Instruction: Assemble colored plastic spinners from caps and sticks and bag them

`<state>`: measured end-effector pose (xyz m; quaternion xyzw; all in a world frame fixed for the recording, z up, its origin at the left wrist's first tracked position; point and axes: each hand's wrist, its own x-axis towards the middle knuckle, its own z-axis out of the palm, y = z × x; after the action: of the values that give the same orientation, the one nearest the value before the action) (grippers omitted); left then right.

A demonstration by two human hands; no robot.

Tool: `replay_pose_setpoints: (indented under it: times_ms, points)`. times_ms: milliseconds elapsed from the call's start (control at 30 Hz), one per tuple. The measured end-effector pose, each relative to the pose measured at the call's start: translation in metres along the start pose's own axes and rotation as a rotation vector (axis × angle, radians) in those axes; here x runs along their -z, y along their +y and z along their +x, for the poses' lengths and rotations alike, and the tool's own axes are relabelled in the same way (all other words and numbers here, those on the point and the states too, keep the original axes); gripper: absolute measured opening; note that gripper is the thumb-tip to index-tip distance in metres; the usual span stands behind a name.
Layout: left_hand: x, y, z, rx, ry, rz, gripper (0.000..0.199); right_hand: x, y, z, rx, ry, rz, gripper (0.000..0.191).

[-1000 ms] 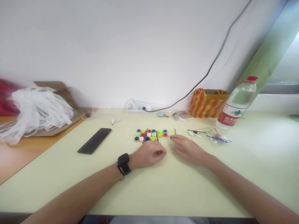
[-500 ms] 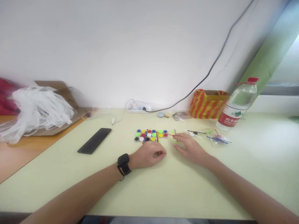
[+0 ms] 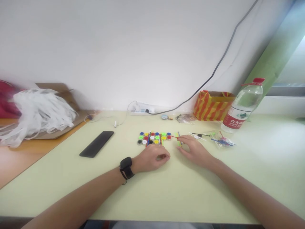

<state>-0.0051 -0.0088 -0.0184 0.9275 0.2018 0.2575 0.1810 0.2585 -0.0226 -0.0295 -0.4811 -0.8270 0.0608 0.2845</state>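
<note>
Rows of small coloured discs (image 3: 141, 137) lie on the table, with thin coloured sticks (image 3: 149, 137) laid among them. Just in front of them rests my left hand (image 3: 151, 158), fingers curled and thumb against fingertip; whatever is in this pinch is too small to make out. My right hand (image 3: 196, 151) lies to the right, thumb and index finger apart. Its index fingertip touches the end of a thin red stick (image 3: 173, 136) that points left toward a red disc. By these fingers lie a few blue and yellow-green sticks (image 3: 179, 135), partly covered.
Farther right lie black and white sticks (image 3: 200, 135) and a clear bag with blue pieces (image 3: 223, 142). A water bottle (image 3: 243, 108) and a striped bag (image 3: 212, 106) stand behind. On the left are a black phone (image 3: 96, 144) and white straps (image 3: 45, 111); a power strip (image 3: 141, 110) sits by the wall.
Almost nothing differs. My right hand and the red stick have shifted very slightly to the right; my left hand stays in place.
</note>
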Motion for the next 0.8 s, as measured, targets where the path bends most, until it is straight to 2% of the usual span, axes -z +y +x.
replay_pose_setpoints:
  times_ms: [167,333,533,667,800]
  points:
    - [0.001,0.001,0.0,0.009,0.003,0.008,0.014,0.001,0.0,0.0,-0.005,-0.091,0.003,0.031]
    - [0.0,0.0,0.0,0.007,0.002,0.016,0.015,0.007,-0.005,0.002,-0.016,-0.113,0.036,0.023]
    - [0.0,0.001,-0.001,0.048,0.068,0.014,0.019,0.014,-0.013,0.003,-0.093,-0.143,0.049,0.043]
    - [0.002,0.004,-0.001,0.066,0.054,0.012,0.035,0.014,-0.019,0.001,-0.091,-0.28,0.116,0.051]
    - [0.003,0.006,0.001,0.017,-0.014,0.028,0.03,0.015,-0.026,-0.001,-0.077,-0.391,0.159,0.051]
